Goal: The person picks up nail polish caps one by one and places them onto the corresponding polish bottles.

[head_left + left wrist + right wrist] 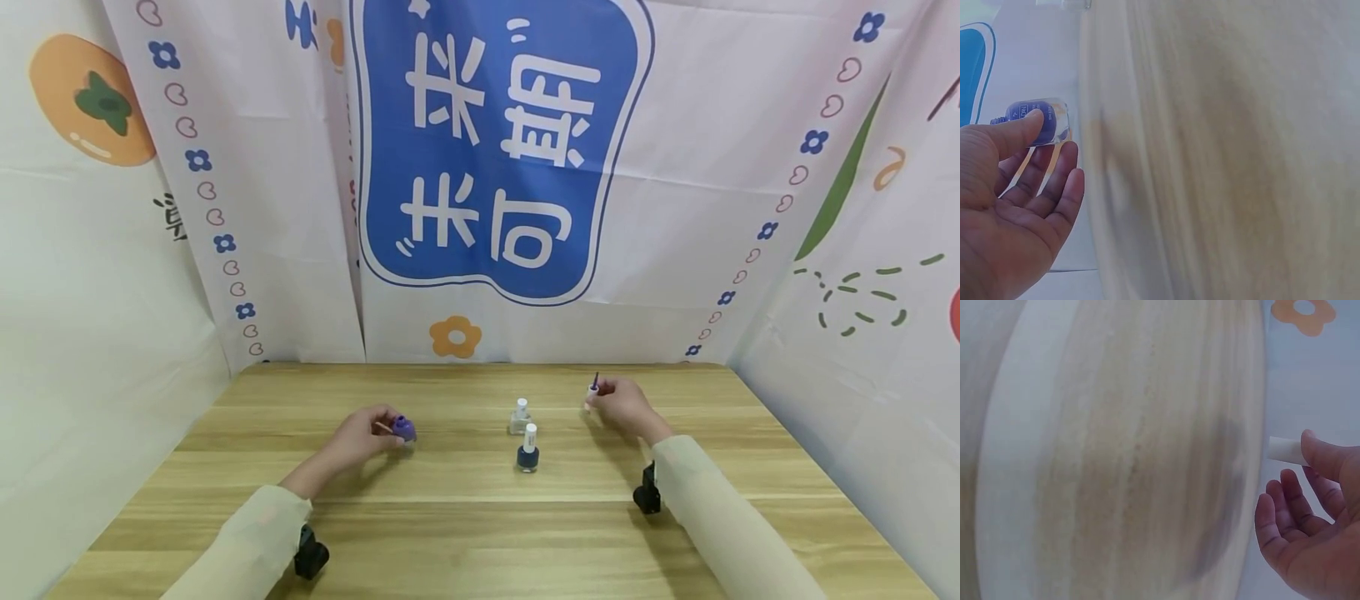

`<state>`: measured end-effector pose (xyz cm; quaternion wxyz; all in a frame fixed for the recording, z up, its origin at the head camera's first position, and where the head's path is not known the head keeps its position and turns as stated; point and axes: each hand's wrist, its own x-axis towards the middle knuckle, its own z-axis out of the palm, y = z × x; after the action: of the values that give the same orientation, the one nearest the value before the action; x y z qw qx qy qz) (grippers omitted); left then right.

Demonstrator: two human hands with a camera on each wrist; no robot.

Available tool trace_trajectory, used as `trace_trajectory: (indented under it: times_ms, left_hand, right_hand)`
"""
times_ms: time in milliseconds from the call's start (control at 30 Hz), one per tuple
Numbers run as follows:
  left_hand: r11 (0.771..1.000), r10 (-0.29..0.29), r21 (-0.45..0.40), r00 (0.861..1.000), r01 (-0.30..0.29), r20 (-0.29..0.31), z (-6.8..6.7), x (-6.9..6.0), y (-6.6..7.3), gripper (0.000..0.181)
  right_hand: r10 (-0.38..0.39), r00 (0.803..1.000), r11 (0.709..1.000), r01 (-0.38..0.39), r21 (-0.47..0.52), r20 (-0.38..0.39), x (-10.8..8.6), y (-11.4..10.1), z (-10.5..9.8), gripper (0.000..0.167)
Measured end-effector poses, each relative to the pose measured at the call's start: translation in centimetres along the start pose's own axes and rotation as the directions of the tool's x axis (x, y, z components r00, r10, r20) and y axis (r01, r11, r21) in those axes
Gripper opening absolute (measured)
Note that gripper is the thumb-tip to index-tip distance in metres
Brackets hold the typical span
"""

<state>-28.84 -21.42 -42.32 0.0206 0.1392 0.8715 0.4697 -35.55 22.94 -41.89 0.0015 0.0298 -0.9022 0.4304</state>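
Observation:
My left hand (369, 435) pinches an uncapped bottle of purple nail polish (404, 429) on the left of the table. In the left wrist view the thumb lies across the label of that purple bottle (1054, 119), its bare neck pointing left. At the right, my right hand (621, 403) pinches a white nail polish cap (592, 392), its purple-coated brush standing upward. Only the white end of the cap (1285, 450) shows in the right wrist view. Between the hands stand a dark blue nail polish bottle (528, 457) and a clear one (519, 421), both with white caps on.
The wooden table (450, 533) ends at a white printed cloth (675, 250) hanging behind it. More cloth hangs at the left and right sides. A black wrist camera (310, 553) sits at the left sleeve, another black camera (647, 490) at the right.

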Motion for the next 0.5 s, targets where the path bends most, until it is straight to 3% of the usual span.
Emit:
trace_trajectory:
  times_ms: [133,500]
  left_hand:
    - [1.0,0.017,-0.023,1.0,-0.017,-0.009,-0.3,0.0,0.3,0.023]
    - [0.986,0.044,-0.162,0.999,-0.04,0.021,-0.4,-0.3,1.5,0.031]
  right_hand:
    - [-0.03,1.0,0.999,0.03,-0.011,0.009,-0.5,-0.5,-0.4,0.015]
    - [-0.089,0.994,0.991,0.082,0.103,0.068,-0.7,-1.4,-1.6,0.016]
